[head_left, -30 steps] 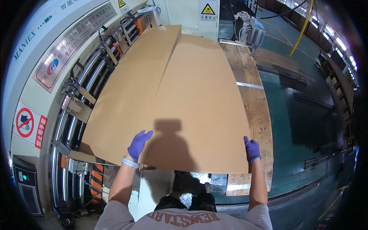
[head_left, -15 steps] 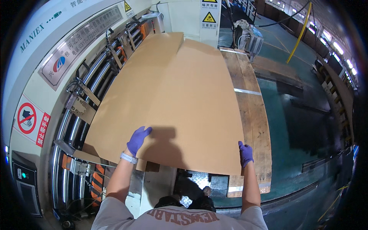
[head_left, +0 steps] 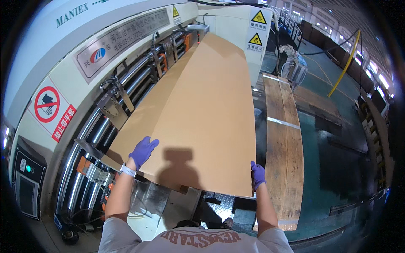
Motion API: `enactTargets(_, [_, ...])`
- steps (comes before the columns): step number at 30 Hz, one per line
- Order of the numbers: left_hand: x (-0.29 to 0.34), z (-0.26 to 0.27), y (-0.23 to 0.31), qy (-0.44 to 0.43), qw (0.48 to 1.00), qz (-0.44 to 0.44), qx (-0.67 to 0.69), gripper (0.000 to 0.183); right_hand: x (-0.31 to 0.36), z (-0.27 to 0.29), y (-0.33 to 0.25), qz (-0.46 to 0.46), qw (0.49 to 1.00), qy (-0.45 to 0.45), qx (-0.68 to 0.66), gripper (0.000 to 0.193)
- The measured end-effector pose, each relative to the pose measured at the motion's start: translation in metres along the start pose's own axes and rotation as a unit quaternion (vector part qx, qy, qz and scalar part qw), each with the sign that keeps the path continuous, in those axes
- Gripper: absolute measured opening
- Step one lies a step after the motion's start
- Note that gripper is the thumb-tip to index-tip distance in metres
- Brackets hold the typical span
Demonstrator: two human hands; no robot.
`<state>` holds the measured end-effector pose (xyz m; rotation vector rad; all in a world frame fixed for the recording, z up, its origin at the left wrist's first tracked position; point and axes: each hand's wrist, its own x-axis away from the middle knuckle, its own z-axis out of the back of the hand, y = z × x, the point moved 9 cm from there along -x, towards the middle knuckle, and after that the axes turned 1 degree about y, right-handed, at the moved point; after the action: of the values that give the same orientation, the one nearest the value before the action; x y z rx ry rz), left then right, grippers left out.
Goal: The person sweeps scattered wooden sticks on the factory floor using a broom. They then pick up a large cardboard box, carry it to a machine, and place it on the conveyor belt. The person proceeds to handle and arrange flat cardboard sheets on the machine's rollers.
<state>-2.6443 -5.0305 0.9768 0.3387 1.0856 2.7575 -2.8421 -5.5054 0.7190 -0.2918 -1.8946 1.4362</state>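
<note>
A large brown cardboard sheet [head_left: 211, 114] stretches away in front of me, overlapping a second cardboard sheet [head_left: 143, 118] that shows along its left side. My left hand [head_left: 143, 152], in a purple glove, is at the near left edge of the upper sheet and appears to grip it; the fingers beneath are hidden. At the near right corner, my gloved right hand [head_left: 258, 175] is closed round the sheet's edge. A shadow falls across the cardboard between my hands.
A machine with shiny rollers [head_left: 95, 130] and metal brackets runs along the left. A control box [head_left: 28, 181] with a green light stands near left. Wooden boards [head_left: 284, 147] with metal strips lie to the right, beside a green floor [head_left: 314, 168]. Warning signs [head_left: 256, 27] mark a white cabinet.
My hands and the upper sheet have shifted left over the lower sheet. A gap now shows between the cardboard and the wooden boards. The view has turned slightly.
</note>
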Motion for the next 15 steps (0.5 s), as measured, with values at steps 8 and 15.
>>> enactTargets(8, [0.040,0.026,0.022,0.276,0.902,-0.326,-0.066,0.051,-0.024,-0.151,0.020,0.136,0.929,-0.063,0.339,0.054])
enactTargets(15, [0.104,-0.113,0.048,0.013,0.930,-0.362,0.060,0.033,0.062,-0.257,-0.036,0.056,0.936,-0.233,0.256,0.042])
